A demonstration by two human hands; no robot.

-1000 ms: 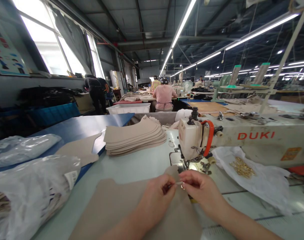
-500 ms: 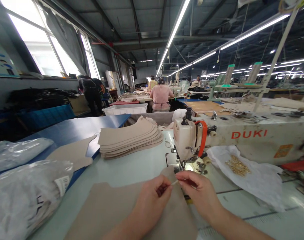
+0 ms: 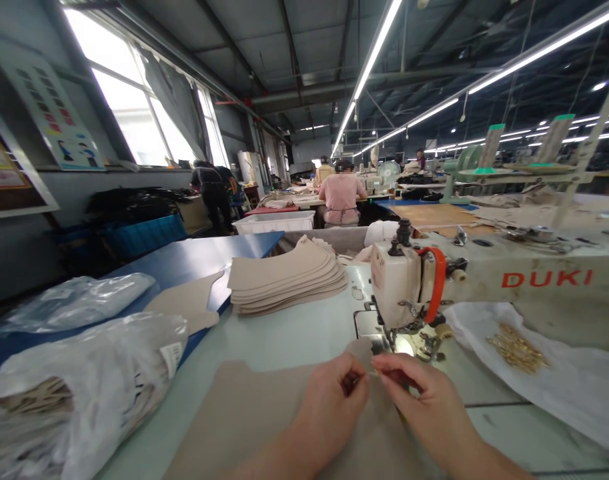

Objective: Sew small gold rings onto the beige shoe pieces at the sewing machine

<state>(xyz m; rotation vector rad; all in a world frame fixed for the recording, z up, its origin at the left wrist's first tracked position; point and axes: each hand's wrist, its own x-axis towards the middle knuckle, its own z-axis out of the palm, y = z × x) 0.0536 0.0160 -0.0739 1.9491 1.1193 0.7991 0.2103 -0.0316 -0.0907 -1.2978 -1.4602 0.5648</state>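
Before the sewing machine [image 3: 484, 270], the left hand [image 3: 331, 403] and right hand [image 3: 429, 400], grips pinched closed, hold a tiny blurred piece [image 3: 375, 371] over beige fabric [image 3: 254, 413].

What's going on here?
The left hand and right hand hold their fingertips close together over a flat beige panel before a white sewing machine marked DUKI; anything between them is too small to identify. Beyond lies a stack of curved beige panels; to the right, small shiny golden pieces sit on white sheeting.
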